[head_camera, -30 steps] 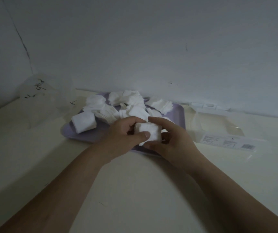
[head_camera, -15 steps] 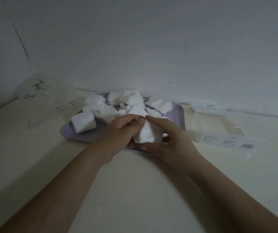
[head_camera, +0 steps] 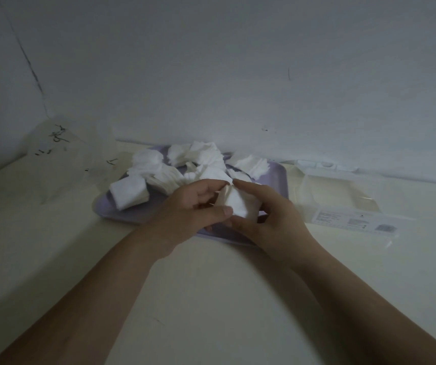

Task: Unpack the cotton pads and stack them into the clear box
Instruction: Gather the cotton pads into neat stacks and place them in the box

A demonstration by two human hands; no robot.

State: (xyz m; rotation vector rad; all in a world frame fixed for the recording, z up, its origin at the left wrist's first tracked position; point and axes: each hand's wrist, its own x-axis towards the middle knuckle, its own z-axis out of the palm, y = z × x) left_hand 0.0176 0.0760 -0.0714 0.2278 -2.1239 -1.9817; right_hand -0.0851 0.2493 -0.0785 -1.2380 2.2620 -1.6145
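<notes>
Soft matt cotton pads [head_camera: 201, 164], smooth purple tray [head_camera: 277, 180], clear glossy box [head_camera: 343, 206].

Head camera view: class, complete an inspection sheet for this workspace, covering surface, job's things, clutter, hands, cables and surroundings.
Surface: pale table, dimly lit.
Job's things: pad stack held above the purple tray; loose pads heaped on the tray; clear box right of the tray, no pads visible inside.
Clutter: clear wrapper with dark print, left of the tray.
Hands: left hand and right hand both grip the pad stack.
Cables: nothing seen.
Surroundings: plain wall, dark crack-like line at left.
</notes>
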